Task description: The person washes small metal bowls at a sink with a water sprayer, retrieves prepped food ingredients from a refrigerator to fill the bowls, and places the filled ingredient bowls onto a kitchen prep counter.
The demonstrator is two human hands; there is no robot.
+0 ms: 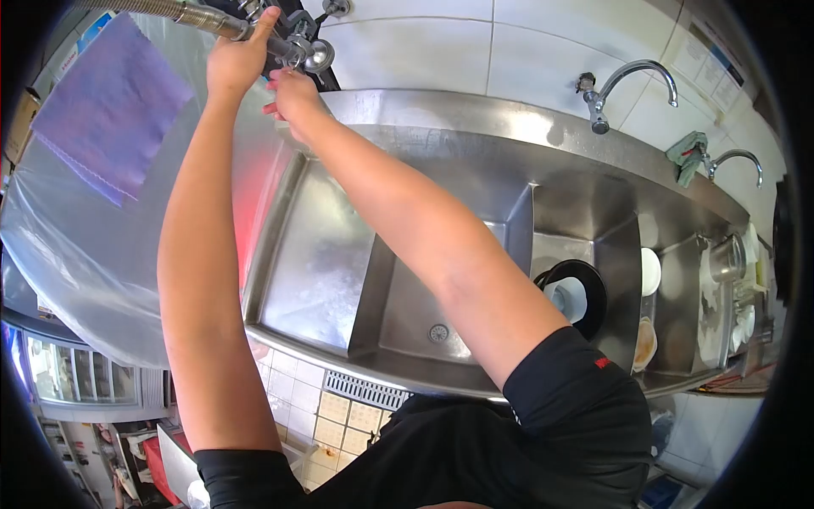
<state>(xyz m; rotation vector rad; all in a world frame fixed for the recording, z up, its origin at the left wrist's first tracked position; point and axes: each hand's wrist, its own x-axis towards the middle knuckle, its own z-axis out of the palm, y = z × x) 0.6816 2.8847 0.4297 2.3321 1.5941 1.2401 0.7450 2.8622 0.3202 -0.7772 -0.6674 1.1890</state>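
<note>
At the top left, my left hand (237,64) is wrapped round a metal fitting (233,25) at the end of a ribbed metal hose (153,8). Close beside it, a little lower and to the right, my right hand (295,95) reaches to a chrome valve (315,56) on the wall. Its fingertips are near the valve's underside, and some fingers are apart; whether they grip a small part there is too small to tell. Both arms stretch up over the left end of a steel sink (305,254).
Purple cloth (119,106) lies on a plastic-covered surface (51,229) at left. A curved faucet (632,85) is on the wall, with another (733,159) beside a green cloth (687,157). A black pan (598,293) and white dishes (650,271) sit in the right basins.
</note>
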